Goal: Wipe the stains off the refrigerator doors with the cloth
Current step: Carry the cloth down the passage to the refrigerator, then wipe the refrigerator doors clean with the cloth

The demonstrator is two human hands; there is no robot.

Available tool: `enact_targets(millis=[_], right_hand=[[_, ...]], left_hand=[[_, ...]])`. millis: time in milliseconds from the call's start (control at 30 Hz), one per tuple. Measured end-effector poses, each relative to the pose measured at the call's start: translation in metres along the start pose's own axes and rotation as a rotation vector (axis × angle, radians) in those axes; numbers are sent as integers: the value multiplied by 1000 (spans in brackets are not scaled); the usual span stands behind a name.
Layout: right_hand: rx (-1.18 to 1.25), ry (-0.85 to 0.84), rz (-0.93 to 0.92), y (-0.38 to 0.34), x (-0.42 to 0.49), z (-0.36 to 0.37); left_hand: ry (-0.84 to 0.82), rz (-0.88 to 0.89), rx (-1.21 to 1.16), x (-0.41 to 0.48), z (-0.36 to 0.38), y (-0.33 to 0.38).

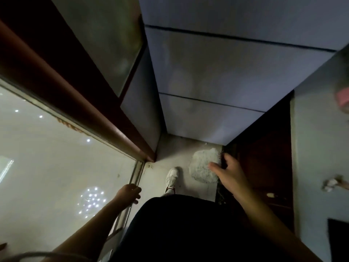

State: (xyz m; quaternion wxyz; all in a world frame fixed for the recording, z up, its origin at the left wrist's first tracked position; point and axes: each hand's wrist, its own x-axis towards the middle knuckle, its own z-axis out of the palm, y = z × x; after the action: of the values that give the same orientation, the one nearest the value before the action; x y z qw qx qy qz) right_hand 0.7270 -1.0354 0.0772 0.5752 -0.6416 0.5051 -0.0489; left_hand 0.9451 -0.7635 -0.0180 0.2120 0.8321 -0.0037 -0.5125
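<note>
Below refrigerator doors [217, 76] | right hand [229, 173] at cloth [202, 167] | grip unclear
</note>
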Motion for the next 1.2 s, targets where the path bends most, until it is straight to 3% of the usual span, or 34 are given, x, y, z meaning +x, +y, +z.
enact_targets(millis=[367,567,733,1033,1200], right_hand=[[163,240,66,-45,62,-2],[181,214,-14,-76,71,-28],[306,192,-166,-141,58,-67],[389,283,-579,-329,2,-163],[493,247,-686,-421,-29,-204]], left_hand=[[-135,216,247,74,-31,158],[-96,363,276,63,-42,201],[-34,629,398,20,-69,257],[405,1188,423,-129,-137,401],[613,1421,430,-205,-177,470]])
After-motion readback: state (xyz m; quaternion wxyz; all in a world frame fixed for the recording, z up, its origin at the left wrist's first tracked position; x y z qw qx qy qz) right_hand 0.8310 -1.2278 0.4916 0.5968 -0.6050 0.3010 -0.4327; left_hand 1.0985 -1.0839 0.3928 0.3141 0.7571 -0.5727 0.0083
